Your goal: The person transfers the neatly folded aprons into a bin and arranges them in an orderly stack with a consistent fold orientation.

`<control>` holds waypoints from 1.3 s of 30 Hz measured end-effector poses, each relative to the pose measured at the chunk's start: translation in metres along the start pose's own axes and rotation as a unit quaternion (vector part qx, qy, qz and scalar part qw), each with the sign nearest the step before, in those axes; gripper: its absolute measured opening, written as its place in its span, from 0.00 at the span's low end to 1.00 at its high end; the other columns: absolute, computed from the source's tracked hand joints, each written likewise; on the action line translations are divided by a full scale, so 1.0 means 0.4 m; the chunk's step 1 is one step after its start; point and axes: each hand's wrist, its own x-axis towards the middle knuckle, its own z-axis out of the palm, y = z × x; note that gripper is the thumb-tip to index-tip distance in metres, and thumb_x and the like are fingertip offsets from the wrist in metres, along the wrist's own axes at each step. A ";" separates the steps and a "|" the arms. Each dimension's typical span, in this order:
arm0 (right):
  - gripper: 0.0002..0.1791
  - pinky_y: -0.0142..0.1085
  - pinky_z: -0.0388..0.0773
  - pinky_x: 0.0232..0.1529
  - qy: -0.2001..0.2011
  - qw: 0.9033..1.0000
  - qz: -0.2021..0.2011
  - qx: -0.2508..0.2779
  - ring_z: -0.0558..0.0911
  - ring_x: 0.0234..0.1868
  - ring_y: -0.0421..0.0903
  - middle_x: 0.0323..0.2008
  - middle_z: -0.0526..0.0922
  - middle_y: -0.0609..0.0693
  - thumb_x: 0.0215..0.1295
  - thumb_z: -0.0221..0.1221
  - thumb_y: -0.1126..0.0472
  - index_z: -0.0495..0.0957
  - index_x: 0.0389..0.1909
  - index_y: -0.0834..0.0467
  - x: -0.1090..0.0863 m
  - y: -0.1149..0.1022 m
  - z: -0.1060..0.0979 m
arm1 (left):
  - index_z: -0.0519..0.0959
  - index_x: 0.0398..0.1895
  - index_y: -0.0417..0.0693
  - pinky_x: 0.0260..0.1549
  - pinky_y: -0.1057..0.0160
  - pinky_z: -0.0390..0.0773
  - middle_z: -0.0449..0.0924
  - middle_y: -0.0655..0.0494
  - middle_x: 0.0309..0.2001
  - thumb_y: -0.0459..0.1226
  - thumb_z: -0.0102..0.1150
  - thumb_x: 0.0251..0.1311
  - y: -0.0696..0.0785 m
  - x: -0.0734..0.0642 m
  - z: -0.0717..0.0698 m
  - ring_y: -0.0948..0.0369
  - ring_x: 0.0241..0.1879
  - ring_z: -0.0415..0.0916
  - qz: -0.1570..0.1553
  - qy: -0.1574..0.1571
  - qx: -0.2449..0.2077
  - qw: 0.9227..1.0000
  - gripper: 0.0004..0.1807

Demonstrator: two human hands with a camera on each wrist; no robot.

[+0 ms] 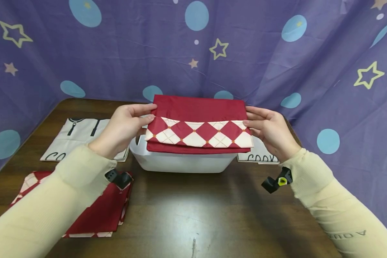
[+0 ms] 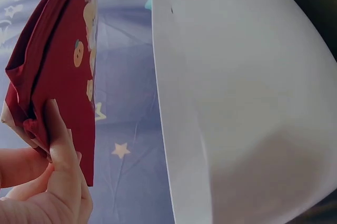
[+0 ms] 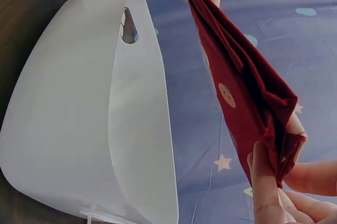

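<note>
A folded red cloth (image 1: 200, 109) with a red-and-white diamond band is held up by both hands above a white plastic tub (image 1: 184, 163). My left hand (image 1: 117, 127) pinches its left edge between thumb and fingers, while my right hand (image 1: 272, 132) pinches the right edge. Small cartoon prints show on the far side of the cloth (image 2: 68, 87) in the left wrist view. From the right wrist, the layered folds of the cloth (image 3: 237, 87) are visible, apart from the tub (image 3: 142, 108). The inside of the tub is hidden.
A red cloth stack (image 1: 96, 211) with diamond trim lies at the left front of the wooden table (image 1: 187, 211). White printed cloths lie left (image 1: 59, 143) and right (image 1: 258, 154) of the tub. A purple curtain (image 1: 167, 46) hangs behind.
</note>
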 end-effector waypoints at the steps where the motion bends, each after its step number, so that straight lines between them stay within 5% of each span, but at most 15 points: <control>1: 0.33 0.27 0.83 0.42 0.002 1.000 0.002 -0.001 0.84 0.43 0.37 0.46 0.82 0.45 0.67 0.56 0.73 0.61 0.72 0.66 0.004 0.003 0.002 | 0.64 0.74 0.47 0.42 0.72 0.83 0.66 0.48 0.72 0.33 0.50 0.72 -0.002 0.003 -0.002 0.60 0.55 0.75 0.000 0.000 -0.001 1.000 0.27; 16: 0.31 0.26 0.82 0.46 0.021 0.999 0.030 -0.036 0.80 0.51 0.42 0.66 0.71 0.62 0.69 0.55 0.69 0.62 0.72 0.63 0.068 0.052 0.026 | 0.63 0.74 0.46 0.39 0.74 0.82 0.69 0.45 0.68 0.35 0.50 0.73 -0.027 0.056 -0.022 0.60 0.54 0.75 -0.013 0.023 0.014 1.000 0.27; 29: 0.29 0.28 0.83 0.40 0.010 0.997 0.073 0.011 0.83 0.36 0.38 0.44 0.80 0.48 0.71 0.51 0.68 0.62 0.72 0.64 0.101 0.079 0.044 | 0.63 0.75 0.47 0.40 0.72 0.82 0.69 0.46 0.68 0.39 0.48 0.74 -0.055 0.067 -0.030 0.65 0.49 0.76 -0.035 0.022 -0.016 0.999 0.27; 39: 0.28 0.29 0.83 0.42 0.009 0.995 0.102 0.010 0.82 0.31 0.38 0.50 0.77 0.51 0.71 0.52 0.65 0.64 0.71 0.62 0.111 0.089 0.049 | 0.60 0.76 0.45 0.39 0.71 0.82 0.66 0.45 0.71 0.41 0.48 0.74 -0.054 0.070 -0.032 0.59 0.55 0.76 -0.040 0.007 -0.013 0.999 0.29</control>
